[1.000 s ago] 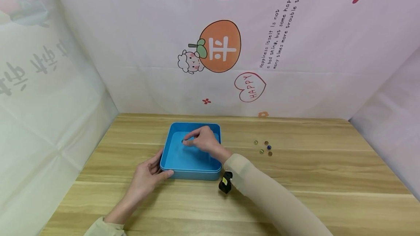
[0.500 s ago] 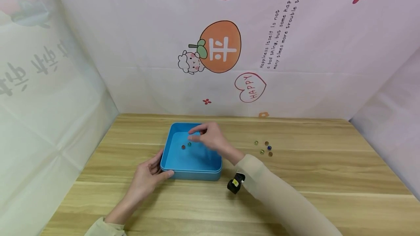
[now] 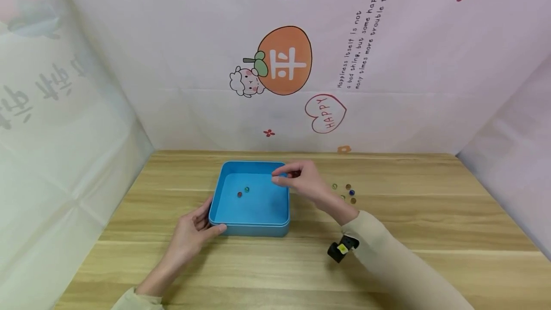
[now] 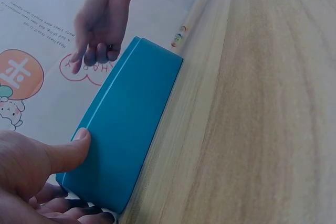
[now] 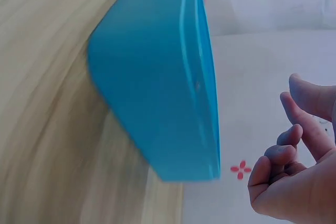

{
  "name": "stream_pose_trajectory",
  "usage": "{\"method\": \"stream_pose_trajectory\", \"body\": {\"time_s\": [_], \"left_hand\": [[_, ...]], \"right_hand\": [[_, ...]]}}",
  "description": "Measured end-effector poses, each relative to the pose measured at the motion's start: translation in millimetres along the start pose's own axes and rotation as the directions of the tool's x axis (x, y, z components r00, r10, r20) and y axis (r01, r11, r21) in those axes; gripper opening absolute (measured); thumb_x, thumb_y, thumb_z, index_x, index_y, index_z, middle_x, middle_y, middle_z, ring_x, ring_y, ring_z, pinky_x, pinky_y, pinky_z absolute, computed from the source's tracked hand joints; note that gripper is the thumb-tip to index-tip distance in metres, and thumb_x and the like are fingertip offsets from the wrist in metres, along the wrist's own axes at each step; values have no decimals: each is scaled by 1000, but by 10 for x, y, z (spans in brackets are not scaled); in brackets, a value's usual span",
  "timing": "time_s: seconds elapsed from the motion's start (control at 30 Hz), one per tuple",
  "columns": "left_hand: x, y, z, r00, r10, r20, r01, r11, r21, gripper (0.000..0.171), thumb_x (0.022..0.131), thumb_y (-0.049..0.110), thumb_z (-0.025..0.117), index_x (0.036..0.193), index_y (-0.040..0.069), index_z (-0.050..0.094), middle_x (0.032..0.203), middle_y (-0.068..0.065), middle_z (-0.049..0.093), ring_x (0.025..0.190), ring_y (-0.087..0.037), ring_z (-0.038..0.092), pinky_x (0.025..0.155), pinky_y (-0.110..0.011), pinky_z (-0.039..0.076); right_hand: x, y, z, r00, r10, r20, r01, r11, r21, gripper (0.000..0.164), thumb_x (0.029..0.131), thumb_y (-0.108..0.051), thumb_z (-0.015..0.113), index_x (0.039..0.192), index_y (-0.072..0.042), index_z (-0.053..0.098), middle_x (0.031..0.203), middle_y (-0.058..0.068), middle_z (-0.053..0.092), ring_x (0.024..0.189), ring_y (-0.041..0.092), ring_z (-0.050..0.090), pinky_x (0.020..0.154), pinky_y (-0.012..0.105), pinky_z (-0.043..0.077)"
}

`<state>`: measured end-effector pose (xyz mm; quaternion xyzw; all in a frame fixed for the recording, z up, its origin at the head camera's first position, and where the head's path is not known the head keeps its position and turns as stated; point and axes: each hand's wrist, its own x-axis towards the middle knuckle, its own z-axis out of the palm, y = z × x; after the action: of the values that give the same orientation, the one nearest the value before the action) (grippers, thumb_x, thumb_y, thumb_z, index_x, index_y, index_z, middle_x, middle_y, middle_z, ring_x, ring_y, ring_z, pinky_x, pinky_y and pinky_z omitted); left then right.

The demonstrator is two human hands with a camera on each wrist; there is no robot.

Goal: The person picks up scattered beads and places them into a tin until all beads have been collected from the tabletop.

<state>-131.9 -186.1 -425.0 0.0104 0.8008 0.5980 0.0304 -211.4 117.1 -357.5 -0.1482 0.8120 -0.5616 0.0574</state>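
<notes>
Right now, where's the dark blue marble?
In the head view, the dark blue marble lies on the wooden table, right of the blue box, with one brownish marble just beyond it and another brownish marble just nearer.

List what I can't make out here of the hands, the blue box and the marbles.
Head: one pale marble is partly covered by the right forearm.
Both wrist views: the inside of the blue box is hidden by its outer walls.
Left wrist: the loose marbles are too small to count surely; the left hand is cut off by the edge.
Right wrist: the right hand is cut off at right.
</notes>
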Motion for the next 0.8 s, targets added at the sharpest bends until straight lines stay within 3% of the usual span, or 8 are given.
{"method": "stream_pose_trajectory", "body": {"time_s": [0.37, 0.57, 0.8], "left_hand": [[1, -8, -5, 1000, -1, -1, 1, 1000, -1, 84, 93, 3, 82, 162, 0, 35, 161, -26, 37, 142, -40, 45, 105, -41, 50], [8, -6, -5, 1000, -4, -1, 4, 1000, -6, 84, 92, 2, 82, 162, -1, 35, 162, -27, 36, 142, -40, 45, 105, -41, 50], [3, -6, -7, 1000, -5, 3, 5, 1000, -15, 84, 93, 2, 82, 162, -1, 34, 162, -26, 36, 143, -40, 44, 106, -41, 49]], "right_hand": [[-249, 273, -382, 996, 72, -61, -78, 992, -100, 25, 97, -22, 80, 114, -4, 82, 79, 5, 55, 76, 22, 46, 61, 29, 35], [-374, 397, -531, 992, 81, -92, -89, 992, -85, 27, 97, -21, 81, 115, -1, 80, 74, 1, 49, 70, 19, 43, 55, 28, 32], [-518, 483, -694, 990, 81, -118, -89, 994, -66, 26, 96, -17, 81, 113, 2, 80, 77, 5, 51, 70, 17, 41, 57, 26, 35]]}}
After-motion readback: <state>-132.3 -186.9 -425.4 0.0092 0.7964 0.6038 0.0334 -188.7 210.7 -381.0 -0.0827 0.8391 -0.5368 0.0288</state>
